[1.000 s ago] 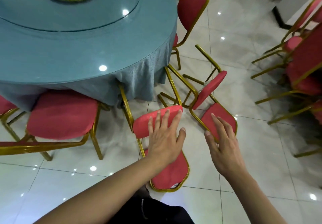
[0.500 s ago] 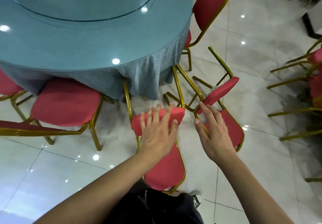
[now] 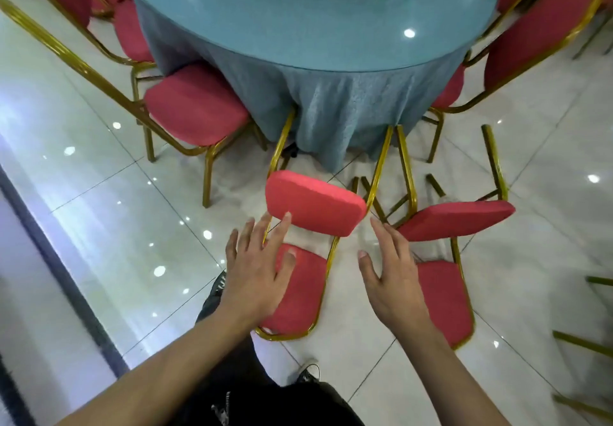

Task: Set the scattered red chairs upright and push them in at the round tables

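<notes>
Two red chairs lie tipped on their backs on the tiled floor (image 3: 99, 193) just in front of me, their gold legs pointing in toward the round table (image 3: 331, 27) and its blue cloth (image 3: 331, 110). The left chair (image 3: 315, 206) has its seat standing up on edge, with its backrest flat on the tiles below my palm. The right chair (image 3: 454, 220) lies just beside it the same way, its seat tilted and its backrest flat under my other wrist.

My left hand (image 3: 258, 273) is spread, fingers straight, over the left chair's backrest, with the fingertips reaching the lower edge of its seat; I cannot tell whether they touch it. My right hand (image 3: 391, 273) is also spread, fingers straight, holding nothing, hovering between the two chairs near the right chair's seat.

An upright chair (image 3: 195, 107) stands at the table on my left, its seat partly under the cloth. Another upright chair (image 3: 544, 27) stands at the table on my right. My dark trousers (image 3: 265, 402) and a shoe (image 3: 308, 374) show at the bottom.
</notes>
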